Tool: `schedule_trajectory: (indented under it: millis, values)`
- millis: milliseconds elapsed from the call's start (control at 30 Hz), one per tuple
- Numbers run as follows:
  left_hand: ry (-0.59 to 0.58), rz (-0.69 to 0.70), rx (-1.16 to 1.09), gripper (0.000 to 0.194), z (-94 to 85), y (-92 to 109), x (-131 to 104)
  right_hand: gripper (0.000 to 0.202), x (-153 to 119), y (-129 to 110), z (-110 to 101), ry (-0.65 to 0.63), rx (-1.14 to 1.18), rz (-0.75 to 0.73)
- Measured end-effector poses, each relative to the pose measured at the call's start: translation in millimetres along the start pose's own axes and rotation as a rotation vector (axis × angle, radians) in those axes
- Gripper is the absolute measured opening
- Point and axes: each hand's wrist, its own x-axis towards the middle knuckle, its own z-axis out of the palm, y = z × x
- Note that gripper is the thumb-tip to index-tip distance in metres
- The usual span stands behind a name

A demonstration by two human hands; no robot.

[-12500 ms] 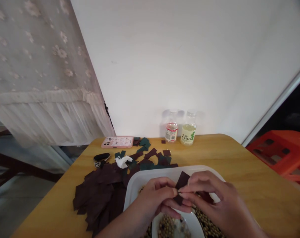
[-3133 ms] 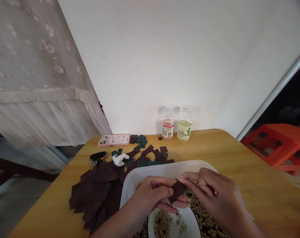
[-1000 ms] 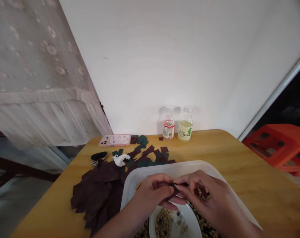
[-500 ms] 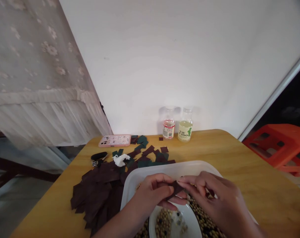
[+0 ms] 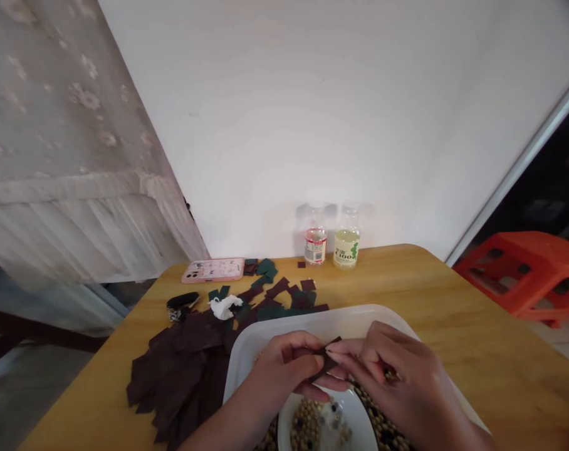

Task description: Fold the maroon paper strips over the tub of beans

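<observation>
Between my hands is a small dark brown fabric-like piece (image 5: 325, 368), over a white tray (image 5: 251, 338). My left hand (image 5: 291, 363) grips it between thumb and fingers. The fingertips of my right hand (image 5: 397, 366) pinch its upper right edge. Below them, a white bowl (image 5: 284, 426) holds beige beans and a few dark ones. More mixed beans (image 5: 392, 432) lie in the tray around the bowl, partly hidden by my right hand. At the left is a large heap of dark brown pieces (image 5: 181, 369).
Green and brown scraps (image 5: 270, 307) lie behind the tray, with a crumpled white tissue (image 5: 225, 307). A pink-cased phone (image 5: 214, 269) and black-handled keys (image 5: 182, 304) lie at the left. Two bottles (image 5: 346, 247) stand by the wall. An orange stool (image 5: 524, 269) is beyond the table's right edge.
The view has shifted slightly, so things sit a little further left. My right fingertips remain at the brown piece, whose upper corner now sticks up more above them.
</observation>
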Motion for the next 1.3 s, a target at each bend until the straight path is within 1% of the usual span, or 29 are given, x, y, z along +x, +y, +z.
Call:
schedule_trajectory:
  millis: [133,367,833,1167,1300]
  values:
    - [-0.016,0.018,0.008,0.032,-0.6,-0.2,-0.5,0.037,0.5,0.5,-0.5,0.054,-0.037,0.025]
    - [-0.018,0.007,0.015,0.036,-1.2,-1.7,1.6,0.036,-0.6,3.5,1.0,0.039,0.009,0.044]
    - [-0.053,0.027,0.005,0.03,-1.6,-2.1,0.2,0.037,-2.6,6.4,-0.6,0.038,-0.019,0.053]
    - [-0.051,0.022,0.021,0.03,-2.9,-4.7,1.7,0.036,-1.1,0.6,-1.1,0.003,-0.031,-0.042]
    - [-0.051,0.011,0.038,0.035,-1.7,-2.3,0.1,0.037,-1.0,5.2,-1.8,0.04,-0.047,0.002]
